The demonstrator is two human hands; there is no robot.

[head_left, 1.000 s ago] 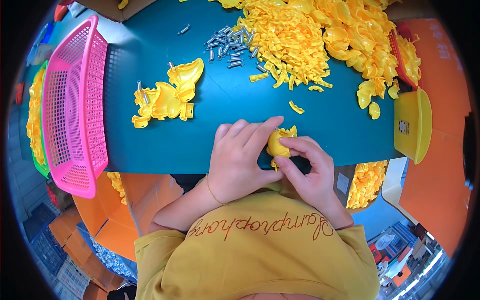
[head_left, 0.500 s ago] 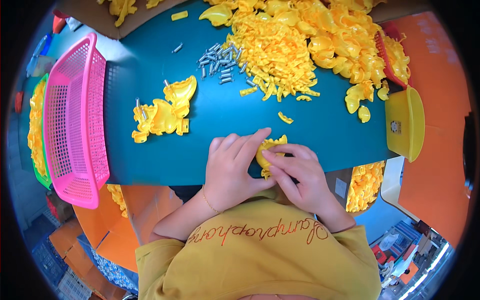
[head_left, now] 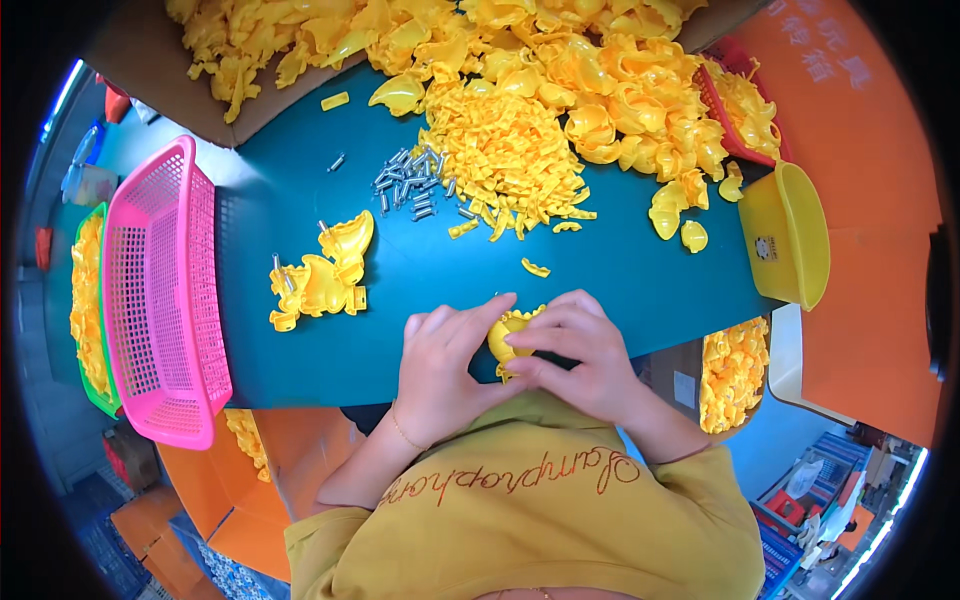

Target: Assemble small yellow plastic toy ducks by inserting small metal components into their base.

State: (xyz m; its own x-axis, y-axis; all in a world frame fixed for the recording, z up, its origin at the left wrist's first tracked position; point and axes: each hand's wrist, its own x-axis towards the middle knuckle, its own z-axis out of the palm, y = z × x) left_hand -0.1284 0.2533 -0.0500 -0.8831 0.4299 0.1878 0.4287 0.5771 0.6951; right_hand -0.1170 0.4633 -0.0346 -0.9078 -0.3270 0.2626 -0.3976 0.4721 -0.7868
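Close to the table's near edge, both hands are closed around one yellow plastic part [head_left: 503, 346], rounded with a toothed rim. My left hand [head_left: 446, 362] grips it from the left, thumb low and fingers along its far side. From the right, my right hand [head_left: 575, 352] pinches it between thumb and fingers, which cover much of it. Just beyond the hands lies a small curved yellow strip [head_left: 535, 268]. To the left rest a few yellow shell pieces [head_left: 325, 285] with small metal pins standing on them.
Small yellow strips [head_left: 510, 150] are heaped beyond, beside scattered metal pins [head_left: 410, 180]. Larger yellow shells [head_left: 640, 100] pile up at the far right. An empty pink basket [head_left: 165, 300] stands left, a yellow bin [head_left: 790, 235] right. The green tabletop [head_left: 660, 280] ends near my body.
The whole view has shifted, with the table's contents appearing lower at left and further left at right. Both hands still hold the yellow part; the right fingers have changed position slightly on it.
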